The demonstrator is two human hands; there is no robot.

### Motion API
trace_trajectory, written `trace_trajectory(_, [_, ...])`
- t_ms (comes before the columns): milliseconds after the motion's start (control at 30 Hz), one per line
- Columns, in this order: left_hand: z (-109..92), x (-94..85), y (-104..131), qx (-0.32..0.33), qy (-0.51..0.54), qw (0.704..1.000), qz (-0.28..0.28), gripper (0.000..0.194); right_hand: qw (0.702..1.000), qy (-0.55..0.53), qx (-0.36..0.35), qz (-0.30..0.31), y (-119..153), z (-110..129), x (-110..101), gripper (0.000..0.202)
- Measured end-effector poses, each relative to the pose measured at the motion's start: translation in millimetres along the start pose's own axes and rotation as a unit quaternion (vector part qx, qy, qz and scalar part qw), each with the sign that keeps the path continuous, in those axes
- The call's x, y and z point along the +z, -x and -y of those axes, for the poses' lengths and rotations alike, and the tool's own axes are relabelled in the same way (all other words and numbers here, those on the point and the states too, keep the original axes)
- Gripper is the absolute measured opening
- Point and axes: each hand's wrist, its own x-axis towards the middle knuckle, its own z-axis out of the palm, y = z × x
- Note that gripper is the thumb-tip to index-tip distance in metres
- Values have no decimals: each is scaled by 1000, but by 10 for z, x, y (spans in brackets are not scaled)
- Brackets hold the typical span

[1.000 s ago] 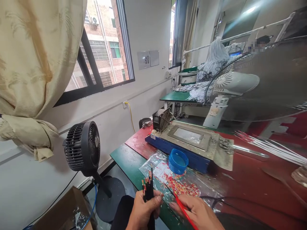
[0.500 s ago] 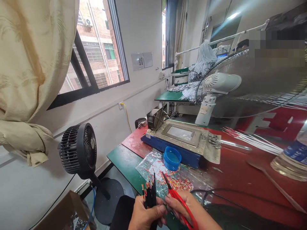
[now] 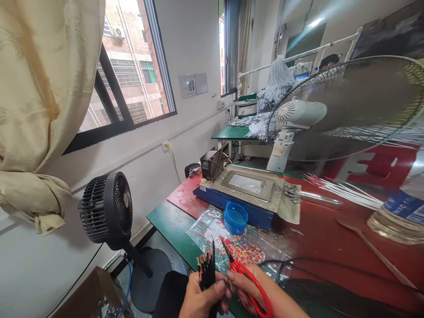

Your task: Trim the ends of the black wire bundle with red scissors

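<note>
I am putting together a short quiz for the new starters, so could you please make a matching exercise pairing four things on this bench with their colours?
Things:
1. scissors in the right hand
2. cable bundle in the left hand
3. round cap on the plastic bag
4. floor fan under the window

Colours:
A. blue
B. red handles
C. black housing
D. black sheaths, red and yellow cores at the tips

Pairs: 1-B, 2-D, 3-A, 4-C
</note>
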Motion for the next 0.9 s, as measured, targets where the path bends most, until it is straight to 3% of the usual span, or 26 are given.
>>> trace_trajectory(200, [31,8,5,18,22,999,29,38,994,-94,17,51,76,20,28,49])
trace_trajectory(500, [68,-16,48,27,53,995,78,34,988,-119,35,90,80,-26,45,47])
trace_trajectory(733, [93,-24,27,35,35,998,30,33,990,-133,33,36,69,-25,47,44])
trace_trajectory(900, [111,-48,9,41,33,999,11,34,995,-92,0,48,30,-80,37,48])
